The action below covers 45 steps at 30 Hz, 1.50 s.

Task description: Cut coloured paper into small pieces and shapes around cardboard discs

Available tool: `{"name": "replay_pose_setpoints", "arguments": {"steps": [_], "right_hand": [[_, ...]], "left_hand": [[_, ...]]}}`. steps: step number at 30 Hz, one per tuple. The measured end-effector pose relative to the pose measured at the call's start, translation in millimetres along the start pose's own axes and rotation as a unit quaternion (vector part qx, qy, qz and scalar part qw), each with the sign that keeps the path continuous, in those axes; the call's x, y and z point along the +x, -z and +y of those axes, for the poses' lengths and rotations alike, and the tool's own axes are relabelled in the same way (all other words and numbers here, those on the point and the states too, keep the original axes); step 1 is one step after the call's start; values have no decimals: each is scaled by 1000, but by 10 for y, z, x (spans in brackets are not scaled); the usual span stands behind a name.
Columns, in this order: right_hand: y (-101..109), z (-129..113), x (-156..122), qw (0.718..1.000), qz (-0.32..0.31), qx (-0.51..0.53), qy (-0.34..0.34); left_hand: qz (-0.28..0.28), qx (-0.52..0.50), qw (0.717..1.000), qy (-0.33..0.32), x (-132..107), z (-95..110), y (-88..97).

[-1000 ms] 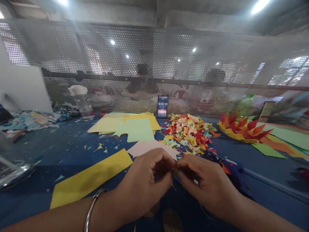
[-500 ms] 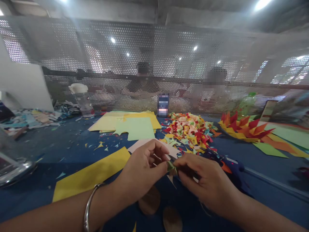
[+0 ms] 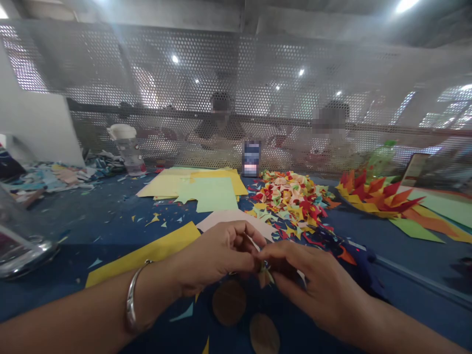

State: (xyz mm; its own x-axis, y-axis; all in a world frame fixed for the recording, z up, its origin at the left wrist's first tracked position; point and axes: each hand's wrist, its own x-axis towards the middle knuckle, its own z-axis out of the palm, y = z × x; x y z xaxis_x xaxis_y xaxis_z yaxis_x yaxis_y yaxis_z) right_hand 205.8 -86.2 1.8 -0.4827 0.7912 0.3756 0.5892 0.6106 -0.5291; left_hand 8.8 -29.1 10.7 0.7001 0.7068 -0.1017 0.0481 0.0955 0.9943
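Observation:
A small greenish and pale folded paper piece [image 3: 264, 276] sits between my two hands, low over the blue table. My left hand [image 3: 217, 258], with a silver bangle at the wrist, has its thumb and curled fingers closed on the paper's left side. From the right, my right hand [image 3: 313, 282] meets it, thumb and forefinger bent around the same piece. The fingers partly hide the paper, so its full shape cannot be made out. A pale pink sheet [image 3: 236, 220] lies just behind my hands, and a yellow paper strip [image 3: 147, 250] is behind my left forearm.
Behind are stacked yellow and green sheets [image 3: 216, 194], a heap of small folded paper pieces [image 3: 291, 196], and an upright phone [image 3: 251, 158]. A red-orange paper form [image 3: 379, 196] is at right, a cup [image 3: 127, 150] at left. Two round brown discs [image 3: 228, 302] lie below my hands.
My fingers have drawn closer together over the paper piece, hiding more of its green part. Both hands sit slightly lower. A pale blue scrap now shows below my left wrist.

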Motion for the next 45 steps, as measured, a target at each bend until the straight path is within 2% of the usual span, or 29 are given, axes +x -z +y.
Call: {"name": "replay_pose_setpoints", "arguments": {"steps": [4,15,17,21,24,26,31,35,37,45], "right_hand": [[11,6,9,1000,-24,6,18],[13,-31,7,996,-88,-11,-3],[12,-28,9,996,-85,2,-16],[23,-1,21,996,-48,41,-65],[39,23,36,994,-10,67,-92],[47,37,44,992,15,66,-102],[54,61,61,993,52,33,-102],[52,76,65,993,61,29,-97],[50,81,60,993,64,36,-95],[37,48,67,990,55,64,-113]], "left_hand": [[-37,-6,999,8,0,-15,35],[-18,58,998,-30,55,-90,33],[7,65,997,-42,46,-95,13],[94,88,988,-86,2,-67,-32],[149,167,964,-146,-64,-18,-75],[163,229,943,-179,-111,15,-104],[126,341,892,-269,-195,40,-137],[116,397,863,-290,-208,7,-125],[112,407,861,-284,-189,-10,-118],[108,362,887,-266,-84,-69,-95]]}}
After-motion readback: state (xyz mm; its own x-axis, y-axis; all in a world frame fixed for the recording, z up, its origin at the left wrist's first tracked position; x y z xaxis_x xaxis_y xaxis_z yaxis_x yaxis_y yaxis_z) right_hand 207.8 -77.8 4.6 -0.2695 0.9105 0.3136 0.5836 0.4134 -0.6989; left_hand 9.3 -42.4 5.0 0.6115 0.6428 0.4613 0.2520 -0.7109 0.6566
